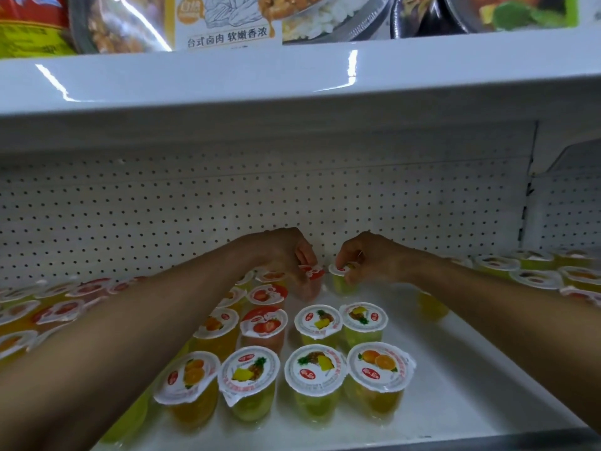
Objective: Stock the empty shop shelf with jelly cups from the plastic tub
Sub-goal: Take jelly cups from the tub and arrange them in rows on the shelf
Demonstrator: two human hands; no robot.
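While both bare arms are reaching deep over the white shelf (455, 369), the left hand (286, 252) is pinching one red-lidded jelly cup (311, 274) by its rim, fingers curled onto it, and the right hand (370, 258) is gripping one yellow jelly cup (340, 283) the same way, fingertips closing on the lid edge. These two cups are sitting just beside each other (the red one is looking slightly tilted), close to the pegboard back wall (227, 196). Between the arms, a front row (315, 375) of four cups is standing upright: two with orange pictures at the ends and two with pineapple pictures in the middle. Behind it a second row (318, 322) of four is standing: one orange, one strawberry, two pineapple. Further back on the left of this block, at least four more cups are showing, partly hiding one another. Left of the left arm a blurred cluster (58, 307) of cups is crowding the shelf, too smeared for counting. Beyond the right arm several far cups (533, 278) are lining the back, and one lone yellow cup (431, 305) is peeking from under the forearm. Above, an upper shelf (292, 76) is carrying printed food packs (227, 21)
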